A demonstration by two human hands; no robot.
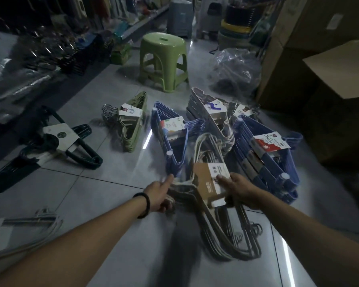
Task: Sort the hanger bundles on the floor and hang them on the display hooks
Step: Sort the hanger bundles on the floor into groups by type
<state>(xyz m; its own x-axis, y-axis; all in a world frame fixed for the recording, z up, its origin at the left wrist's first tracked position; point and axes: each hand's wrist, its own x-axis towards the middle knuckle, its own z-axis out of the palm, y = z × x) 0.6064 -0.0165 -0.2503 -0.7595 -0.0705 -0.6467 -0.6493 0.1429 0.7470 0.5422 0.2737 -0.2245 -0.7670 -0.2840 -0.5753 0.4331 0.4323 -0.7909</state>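
Early stage: left hand (159,195) and right hand (237,189) both grip the near beige bundle (209,183); other bundles (174,139) lie on the floor (104,195), apparently unhung.

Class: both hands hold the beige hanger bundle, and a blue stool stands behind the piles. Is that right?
No. In the head view the stool is green, not blue. The left hand and right hand do hold the beige hanger bundle.

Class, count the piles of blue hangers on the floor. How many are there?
2. A middle blue pile lies just beyond the left hand. A right blue pile, with a red-and-white label, looks stacked, so bundles may be hidden in it.
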